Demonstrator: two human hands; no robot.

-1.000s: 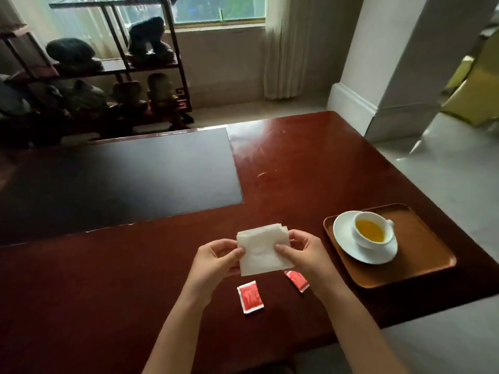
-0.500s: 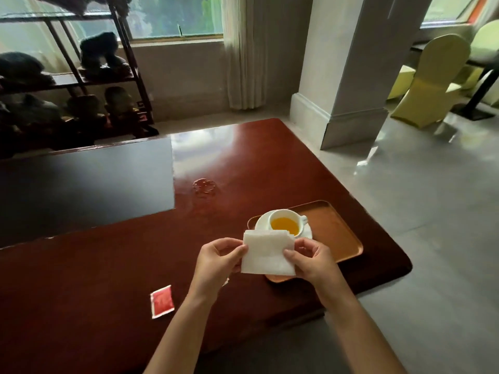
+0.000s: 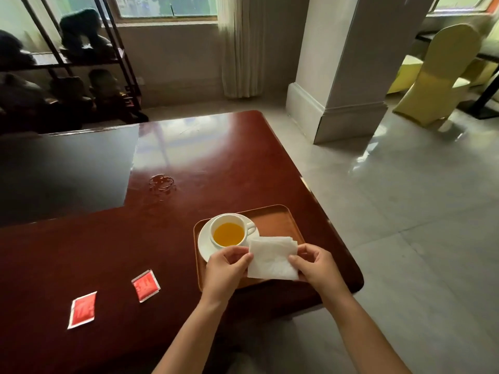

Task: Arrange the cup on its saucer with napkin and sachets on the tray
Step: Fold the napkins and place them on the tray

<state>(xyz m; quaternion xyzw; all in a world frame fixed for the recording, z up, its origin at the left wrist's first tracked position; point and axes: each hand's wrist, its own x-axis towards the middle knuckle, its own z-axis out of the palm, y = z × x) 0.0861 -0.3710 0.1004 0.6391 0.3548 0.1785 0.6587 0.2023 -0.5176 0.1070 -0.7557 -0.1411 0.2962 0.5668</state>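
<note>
Both hands are holding one folded white napkin (image 3: 272,258) over the near part of the brown tray (image 3: 280,221). The left hand (image 3: 225,271) is pinching the napkin's left edge between thumb and fingers, and the right hand (image 3: 314,265) is pinching its right edge in the same way — each grip is closed on the paper, with the other fingers curled loosely. I cannot tell whether the napkin is already touching the tray or is just above it.

The white cup (image 3: 229,233), filled with a yellow-orange drink, is standing upright on its white saucer (image 3: 205,240), and the saucer is sitting in the left half of the tray. The cup handle is pointing to the right, just beside the top corner of the napkin.

Two red sachets are lying flat on the dark red counter (image 3: 81,252), outside the tray — the nearer sachet (image 3: 145,285) is to the left of the left hand, and the farther sachet (image 3: 82,309) is lying further left, well apart from the tray. A small wet ring mark (image 3: 161,182) is shining on the counter behind the tray.
</note>
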